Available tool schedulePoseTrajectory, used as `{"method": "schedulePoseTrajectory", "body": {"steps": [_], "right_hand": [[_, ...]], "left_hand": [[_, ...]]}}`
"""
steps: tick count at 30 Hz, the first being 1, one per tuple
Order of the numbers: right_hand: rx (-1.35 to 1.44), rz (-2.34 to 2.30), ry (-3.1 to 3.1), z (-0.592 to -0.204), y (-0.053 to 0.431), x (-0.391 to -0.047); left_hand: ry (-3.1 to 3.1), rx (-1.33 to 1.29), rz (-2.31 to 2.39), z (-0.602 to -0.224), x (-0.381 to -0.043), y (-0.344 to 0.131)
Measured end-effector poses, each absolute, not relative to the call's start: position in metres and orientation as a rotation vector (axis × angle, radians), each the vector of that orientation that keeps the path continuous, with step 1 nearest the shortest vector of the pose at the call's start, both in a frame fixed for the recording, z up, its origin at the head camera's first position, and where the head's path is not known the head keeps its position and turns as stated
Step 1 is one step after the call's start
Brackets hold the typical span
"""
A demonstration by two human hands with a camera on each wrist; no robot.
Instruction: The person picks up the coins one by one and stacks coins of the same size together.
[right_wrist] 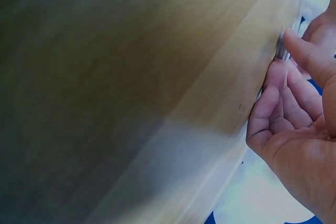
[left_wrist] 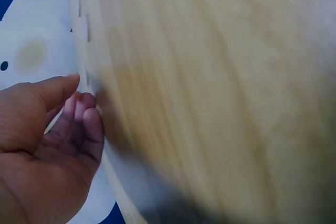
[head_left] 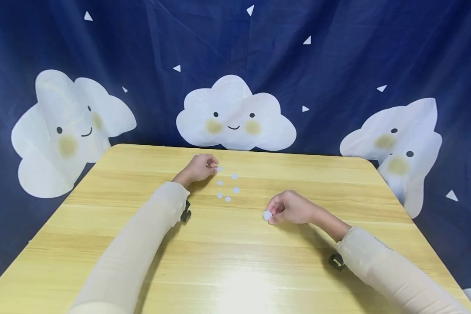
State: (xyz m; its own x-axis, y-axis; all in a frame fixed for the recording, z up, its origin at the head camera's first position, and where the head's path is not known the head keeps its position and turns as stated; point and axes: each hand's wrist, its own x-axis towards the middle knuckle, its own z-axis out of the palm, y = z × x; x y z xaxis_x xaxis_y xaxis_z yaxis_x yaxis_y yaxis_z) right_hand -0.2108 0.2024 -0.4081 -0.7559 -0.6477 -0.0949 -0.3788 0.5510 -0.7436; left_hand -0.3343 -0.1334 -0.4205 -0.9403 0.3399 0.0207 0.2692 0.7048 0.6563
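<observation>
My left hand (head_left: 201,167) is at the far side of the wooden table, its fingers curled and their tips at the edge of a small white disc (head_left: 220,168). In the left wrist view the thumb tip comes right up to that disc, and the index finger is mostly hidden. Nearer and to the right, my right hand (head_left: 294,207) pinches a round white disc (head_left: 267,215) between thumb and fingers just above the tabletop. Seen edge-on in the right wrist view, the held piece (right_wrist: 281,44) looks thick, perhaps several discs stacked.
Several more white discs lie flat on the wooden table (head_left: 220,244), among them one disc (head_left: 234,176) at the back and another disc (head_left: 228,199) at the front of the loose group. Behind the table's far edge hangs a dark blue curtain (head_left: 149,122) with cloud prints.
</observation>
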Motion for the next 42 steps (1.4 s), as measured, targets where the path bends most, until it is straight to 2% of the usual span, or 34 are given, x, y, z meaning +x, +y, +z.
{"method": "schedulePoseTrajectory", "body": {"steps": [19,42], "right_hand": [[-0.816,-1.051,2.424,-0.409,0.203,-0.212],[-0.840,-1.060,2.421,-0.411,0.205,-0.213]], "left_hand": [[2.710,0.600,0.986,-0.425,-0.350,-0.131],[2.648,0.663,0.919,-0.420,-0.342,-0.148]]}}
